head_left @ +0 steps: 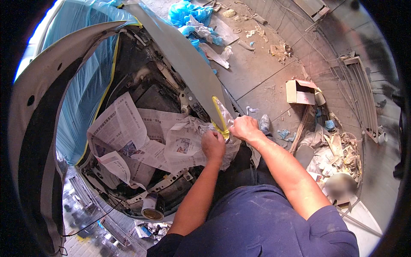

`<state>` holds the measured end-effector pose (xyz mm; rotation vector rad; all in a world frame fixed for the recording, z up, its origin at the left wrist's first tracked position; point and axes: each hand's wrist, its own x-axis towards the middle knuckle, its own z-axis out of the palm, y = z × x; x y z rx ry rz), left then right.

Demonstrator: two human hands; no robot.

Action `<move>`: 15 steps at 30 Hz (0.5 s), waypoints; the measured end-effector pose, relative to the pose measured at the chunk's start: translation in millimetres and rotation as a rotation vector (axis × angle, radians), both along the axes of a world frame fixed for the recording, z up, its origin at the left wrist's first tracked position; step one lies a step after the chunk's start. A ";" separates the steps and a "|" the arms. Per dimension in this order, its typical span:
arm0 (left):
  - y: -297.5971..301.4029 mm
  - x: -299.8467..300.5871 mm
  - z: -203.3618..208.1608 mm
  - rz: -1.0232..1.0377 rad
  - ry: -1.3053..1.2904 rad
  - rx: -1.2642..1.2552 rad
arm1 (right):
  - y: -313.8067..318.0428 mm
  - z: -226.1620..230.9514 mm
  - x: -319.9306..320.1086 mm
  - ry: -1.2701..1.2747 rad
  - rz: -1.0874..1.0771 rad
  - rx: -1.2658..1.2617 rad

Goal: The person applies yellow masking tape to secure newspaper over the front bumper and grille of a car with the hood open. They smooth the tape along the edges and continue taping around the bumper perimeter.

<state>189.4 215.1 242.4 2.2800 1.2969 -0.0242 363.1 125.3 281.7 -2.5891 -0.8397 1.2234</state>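
Observation:
Yellow masking tape (pixel 219 112) runs down the front tip of a grey car fender (pixel 184 55), with clear film beside it. My left hand (pixel 213 146) is closed in a pinch at the tape's lower end, over crumpled newspaper. Just right of the tape, my right hand (pixel 247 127) is closed too, its fingertips against the film and tape edge; what lies inside its fingers is hidden. Sheets of newspaper (pixel 117 121) cover much of the open engine bay to the left of my hands.
The raised hood (pixel 25 96) stands at the left, with blue masking film (pixel 87 96) behind it. A small can (pixel 153 206) sits at the bay's front edge. On the floor are crumpled blue film (pixel 188 15), a cardboard box (pixel 300 92) and a heap of waste paper (pixel 338 156).

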 end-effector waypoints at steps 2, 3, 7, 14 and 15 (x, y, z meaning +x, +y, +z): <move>-2.5 0.0 1.1 -0.005 -0.009 0.024 | -2.7 -3.0 -2.2 0.015 -0.014 0.008; -3.8 -0.1 1.9 -0.009 0.015 0.032 | -3.7 -4.8 -3.4 0.018 -0.018 -0.009; -8.5 5.6 4.1 0.037 0.027 0.040 | -5.4 -11.0 -6.4 0.013 -0.036 0.005; 3.6 16.9 13.7 -0.018 0.100 0.008 | -5.7 -9.0 -10.0 0.015 -0.025 0.027; 5.1 19.0 14.8 -0.089 0.154 -0.003 | -6.2 -8.7 -10.4 0.013 -0.026 0.029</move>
